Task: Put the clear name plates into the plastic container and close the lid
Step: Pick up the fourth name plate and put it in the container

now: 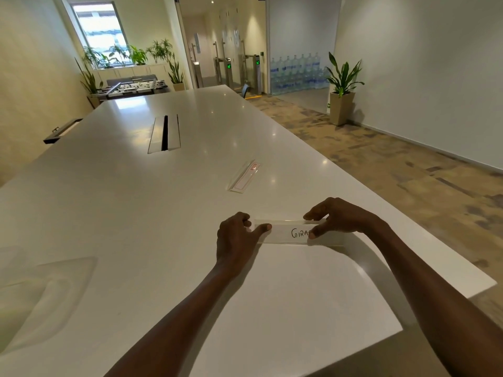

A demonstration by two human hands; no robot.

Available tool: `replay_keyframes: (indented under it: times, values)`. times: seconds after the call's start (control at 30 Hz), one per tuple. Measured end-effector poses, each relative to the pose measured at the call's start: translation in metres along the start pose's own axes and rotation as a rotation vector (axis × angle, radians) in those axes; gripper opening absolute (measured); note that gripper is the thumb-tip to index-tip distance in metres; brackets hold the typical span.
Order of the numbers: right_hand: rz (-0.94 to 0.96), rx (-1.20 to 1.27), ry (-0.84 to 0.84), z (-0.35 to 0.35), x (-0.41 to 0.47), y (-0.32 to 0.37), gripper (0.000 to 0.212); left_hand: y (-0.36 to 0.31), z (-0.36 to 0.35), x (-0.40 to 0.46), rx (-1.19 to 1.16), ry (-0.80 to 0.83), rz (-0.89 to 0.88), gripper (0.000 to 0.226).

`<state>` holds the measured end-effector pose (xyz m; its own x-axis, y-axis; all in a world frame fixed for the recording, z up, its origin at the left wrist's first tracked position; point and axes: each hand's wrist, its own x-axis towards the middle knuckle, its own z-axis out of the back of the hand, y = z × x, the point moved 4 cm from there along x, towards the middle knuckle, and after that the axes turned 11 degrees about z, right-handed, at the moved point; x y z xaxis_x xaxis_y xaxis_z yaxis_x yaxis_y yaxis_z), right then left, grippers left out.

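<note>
Hiding the tail of the handwritten word on the near name plate (pixel 288 232) behind the right hand (pixel 337 217), leaving only "GIRA" readable. Covering that plate's left end with the left hand (pixel 235 238). Blurring the red print on the far name plate (pixel 243 176) beyond reading. Cutting the plastic container (pixel 40 297) off at the left edge, its clear walls fading into the table (pixel 136 213) so its outline and lid cannot be told. Running both forearms out past the bottom edge. Hiding the table's near corner beneath the right arm.
</note>
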<state>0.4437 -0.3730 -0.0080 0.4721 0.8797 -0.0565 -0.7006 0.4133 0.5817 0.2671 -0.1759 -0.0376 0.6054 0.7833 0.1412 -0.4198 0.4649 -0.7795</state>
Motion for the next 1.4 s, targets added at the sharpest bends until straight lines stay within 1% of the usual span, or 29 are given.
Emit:
replay_keyframes:
  times: [0.1, 0.2, 0.27, 0.33, 0.43, 0.5, 0.57, 0.63, 0.8, 0.93, 1.17, 1.27, 1.4]
  values:
    - [-0.004, -0.123, 0.022, 0.006, -0.004, 0.0, 0.069, -0.008, 0.003, 0.004, -0.045, 0.049, -0.117, 0.064]
    - [-0.035, -0.208, 0.056, 0.009, -0.008, 0.002, 0.073, -0.025, 0.002, 0.009, 0.062, 0.179, -0.286, 0.062]
    - [-0.055, -0.248, 0.058, 0.01, -0.011, 0.003, 0.072, -0.036, -0.001, 0.011, 0.182, 0.287, -0.353, 0.063]
    - [-0.065, -0.284, 0.058, 0.01, -0.014, 0.005, 0.069, -0.044, -0.005, 0.013, 0.321, 0.377, -0.383, 0.066]
    - [-0.065, -0.33, 0.059, 0.009, -0.017, 0.005, 0.055, -0.051, -0.01, 0.017, 0.446, 0.464, -0.387, 0.066]
    - [-0.069, -0.341, 0.053, 0.009, -0.019, 0.004, 0.046, -0.056, -0.013, 0.019, 0.506, 0.495, -0.433, 0.056]
    - [-0.078, -0.34, 0.043, 0.009, -0.02, 0.003, 0.043, -0.059, -0.015, 0.018, 0.548, 0.527, -0.489, 0.036]
    - [-0.08, -0.34, 0.034, 0.009, -0.021, 0.002, 0.043, -0.06, -0.017, 0.019, 0.578, 0.542, -0.515, 0.028]
    - [-0.075, -0.349, 0.012, 0.01, -0.022, 0.001, 0.042, -0.062, -0.018, 0.023, 0.569, 0.566, -0.511, 0.031]
    - [-0.08, -0.373, 0.016, 0.01, -0.022, 0.004, 0.041, -0.06, -0.019, 0.027, 0.527, 0.573, -0.447, 0.036]
    - [-0.107, -0.373, 0.022, 0.014, -0.021, 0.014, 0.04, -0.058, -0.015, 0.031, 0.511, 0.577, -0.436, 0.04]
    - [-0.068, -0.403, 0.039, 0.018, -0.016, 0.028, 0.038, -0.057, -0.002, 0.036, 0.476, 0.577, -0.414, 0.04]
    - [-0.002, -0.429, 0.039, 0.024, -0.006, 0.06, 0.037, -0.054, 0.034, 0.044, 0.416, 0.557, -0.412, 0.036]
